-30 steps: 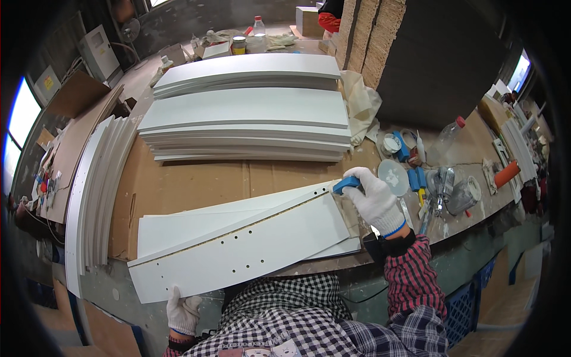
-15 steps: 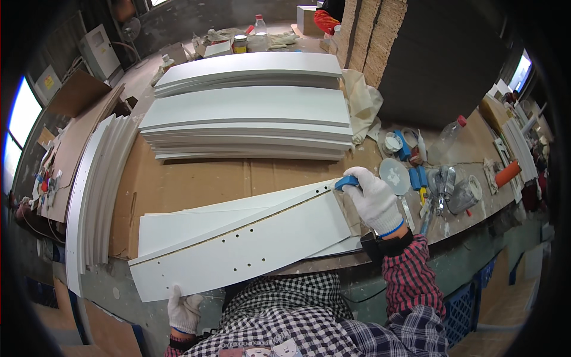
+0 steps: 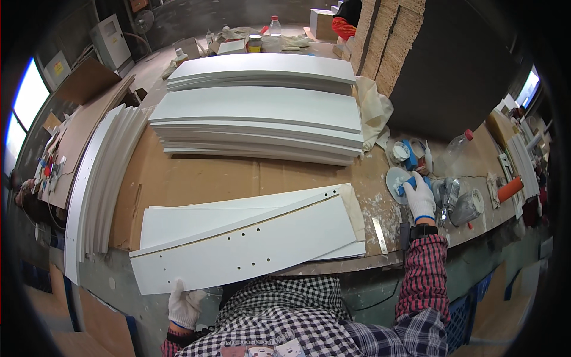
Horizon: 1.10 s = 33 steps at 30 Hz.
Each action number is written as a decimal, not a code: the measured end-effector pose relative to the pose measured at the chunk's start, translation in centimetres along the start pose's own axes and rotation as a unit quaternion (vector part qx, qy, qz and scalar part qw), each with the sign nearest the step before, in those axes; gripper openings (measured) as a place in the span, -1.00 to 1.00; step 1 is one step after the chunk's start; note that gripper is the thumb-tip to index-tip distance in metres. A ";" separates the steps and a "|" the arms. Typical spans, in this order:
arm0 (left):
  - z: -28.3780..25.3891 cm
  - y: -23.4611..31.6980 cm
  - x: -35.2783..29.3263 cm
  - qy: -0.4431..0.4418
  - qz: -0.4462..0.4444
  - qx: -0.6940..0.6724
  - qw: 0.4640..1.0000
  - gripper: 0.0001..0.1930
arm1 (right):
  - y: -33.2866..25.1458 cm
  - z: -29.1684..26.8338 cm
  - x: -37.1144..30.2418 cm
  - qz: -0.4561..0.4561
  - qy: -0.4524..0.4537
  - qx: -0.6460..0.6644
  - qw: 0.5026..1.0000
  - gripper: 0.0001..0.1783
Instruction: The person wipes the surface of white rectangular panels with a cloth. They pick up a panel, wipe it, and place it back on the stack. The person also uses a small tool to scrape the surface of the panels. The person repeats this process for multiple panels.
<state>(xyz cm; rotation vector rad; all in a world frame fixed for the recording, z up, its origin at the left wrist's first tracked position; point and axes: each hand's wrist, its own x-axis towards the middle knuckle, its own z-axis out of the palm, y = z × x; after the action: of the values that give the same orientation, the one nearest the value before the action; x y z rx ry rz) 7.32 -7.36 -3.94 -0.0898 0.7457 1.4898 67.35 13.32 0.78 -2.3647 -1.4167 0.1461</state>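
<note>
A white drilled panel (image 3: 238, 244) with a groove along its far edge lies slanted over other white panels (image 3: 172, 220). My left hand (image 3: 184, 306), in a white glove, holds its near left edge, thumb on top and fingers curled. My gloved right hand (image 3: 421, 199) is off to the right among the tools, closed around a small blue block (image 3: 405, 187). Other blue shows beside its fingertips, partly covered by the hand. A round pale disc (image 3: 395, 181) smeared with white lies right by that block.
Stacked white panels (image 3: 256, 110) stand on cardboard (image 3: 238, 178) at the back. More panels (image 3: 98, 190) lean at the left. A metal strip (image 3: 379, 235), a spray gun (image 3: 449, 196), a clear bottle (image 3: 455, 149) and an orange roll (image 3: 509, 189) are at right. A tall dark board stack (image 3: 452, 71) rises behind.
My right hand has moved right with the blue block, from the panel's right end to the tools. My left hand stays at the panel's edge. The view has shifted slightly.
</note>
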 end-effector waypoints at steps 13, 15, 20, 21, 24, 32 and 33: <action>1.2 0.3 -0.9 -0.105 0.043 -0.009 0.993 -0.52 | -11.9 0.3 -10.1 -0.378 -0.154 0.140 0.902 -0.43; 0.9 0.7 -1.5 -0.122 0.071 -0.003 0.990 -0.53 | -14.4 -0.1 -11.3 -0.359 -0.201 0.044 0.910 -0.49; 0.1 1.6 -2.9 -0.102 0.117 0.016 0.988 -0.50 | -15.4 1.2 -11.2 -0.343 -0.177 0.011 0.922 -0.56; 0.0 1.7 -3.1 -0.092 0.122 0.019 0.988 -0.50 | -15.3 1.3 -10.9 -0.352 -0.169 0.006 0.920 -0.58; 0.3 1.4 -3.6 -0.071 0.132 0.024 0.988 -0.49 | -14.3 1.2 -10.8 -0.370 -0.093 0.100 0.919 -0.63; -1.0 0.8 -3.4 -0.050 0.082 0.056 0.994 -0.51 | -24.4 -1.0 -20.1 -0.590 -0.088 0.336 0.729 -0.62; -0.8 0.7 -3.2 -0.049 0.070 0.053 0.995 -0.51 | -25.9 -0.3 -22.4 -0.567 -0.148 0.368 0.722 -0.67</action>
<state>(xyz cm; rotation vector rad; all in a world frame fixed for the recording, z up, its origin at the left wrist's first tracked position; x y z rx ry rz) 6.66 -10.47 -2.70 0.1182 0.7627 1.5721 35.08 4.65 8.33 -0.6163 -2.1474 0.6067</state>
